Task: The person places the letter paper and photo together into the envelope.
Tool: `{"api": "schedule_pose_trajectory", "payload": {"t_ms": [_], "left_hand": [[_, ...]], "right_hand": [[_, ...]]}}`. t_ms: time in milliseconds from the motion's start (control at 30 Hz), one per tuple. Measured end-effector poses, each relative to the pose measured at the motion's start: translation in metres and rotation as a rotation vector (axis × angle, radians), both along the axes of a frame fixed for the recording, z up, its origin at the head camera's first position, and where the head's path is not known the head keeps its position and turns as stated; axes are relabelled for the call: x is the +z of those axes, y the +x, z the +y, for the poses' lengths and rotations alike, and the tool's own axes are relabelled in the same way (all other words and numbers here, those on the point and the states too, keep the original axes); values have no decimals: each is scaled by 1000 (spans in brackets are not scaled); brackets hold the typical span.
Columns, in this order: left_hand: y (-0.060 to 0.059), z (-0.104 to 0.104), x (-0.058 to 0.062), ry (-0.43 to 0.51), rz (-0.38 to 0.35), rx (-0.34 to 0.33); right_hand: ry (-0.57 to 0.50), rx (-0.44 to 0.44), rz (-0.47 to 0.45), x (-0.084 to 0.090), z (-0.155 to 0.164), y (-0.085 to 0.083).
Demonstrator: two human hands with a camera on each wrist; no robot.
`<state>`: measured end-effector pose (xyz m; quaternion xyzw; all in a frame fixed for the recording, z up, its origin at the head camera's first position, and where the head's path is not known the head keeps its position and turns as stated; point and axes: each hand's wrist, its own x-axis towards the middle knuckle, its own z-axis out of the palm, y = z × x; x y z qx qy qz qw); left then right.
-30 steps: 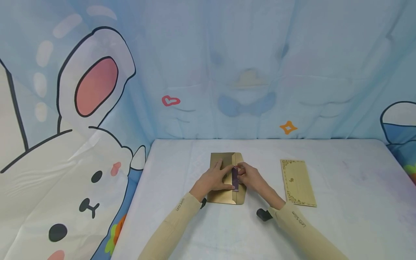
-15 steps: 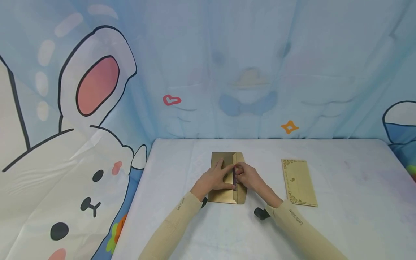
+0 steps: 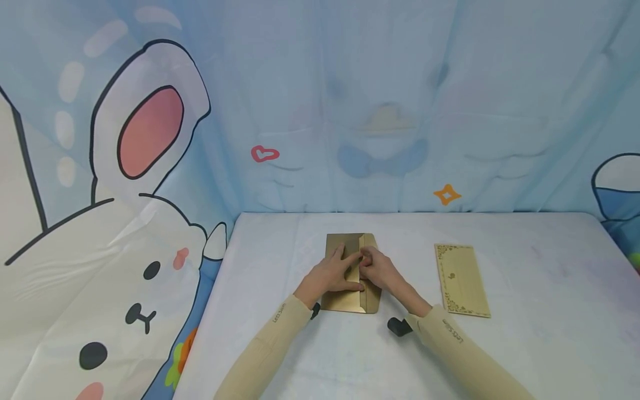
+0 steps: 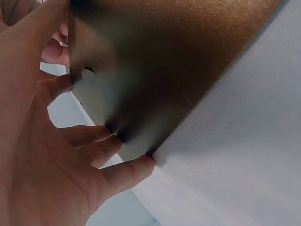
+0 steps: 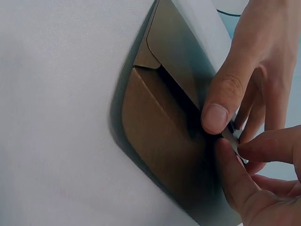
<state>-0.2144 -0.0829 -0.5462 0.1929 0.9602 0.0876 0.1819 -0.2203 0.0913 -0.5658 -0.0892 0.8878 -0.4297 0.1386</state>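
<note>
A gold envelope [image 3: 345, 303] lies on the white tabletop, its flap [image 3: 371, 300] turned to the right. My left hand [image 3: 327, 275] rests on it with fingers spread; in the left wrist view, straight fingers [image 4: 134, 174] press on its face. The left thumb [image 5: 217, 117] sits at the mouth of the envelope. There my right hand [image 3: 377, 271] has thumb and forefinger drawn together. A pinkish sliver [image 5: 240, 160] shows between the right fingers, seemingly the edge of the purple paper; the rest is hidden by the envelope and hands.
A second gold envelope [image 3: 462, 280] with an ornate border lies to the right on the white table [image 3: 540, 333]. Black wrist cameras [image 3: 399, 326] sit by the sleeves. A blue cartoon curtain [image 3: 390, 111] hangs behind the table.
The purple paper strip at the envelope's mouth has narrowed and dropped from sight in the head view. My right hand has shifted slightly left; the left hand stays on the envelope.
</note>
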Motion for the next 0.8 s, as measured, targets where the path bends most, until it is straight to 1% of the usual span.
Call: {"api": "schedule_pose_trajectory", "payload": {"t_ms": [267, 567, 700, 800], "left_hand": [[0, 4, 2, 0, -3, -5], [3, 3, 2, 10, -2, 8], [3, 2, 2, 9, 7, 11], [4, 2, 2, 7, 11, 12]], "right_hand": [[-25, -3, -13, 0, 4, 0], [-41, -4, -84, 5, 7, 5], [-24, 3, -72, 8, 14, 8], [-17, 16, -44, 10, 22, 11]]}}
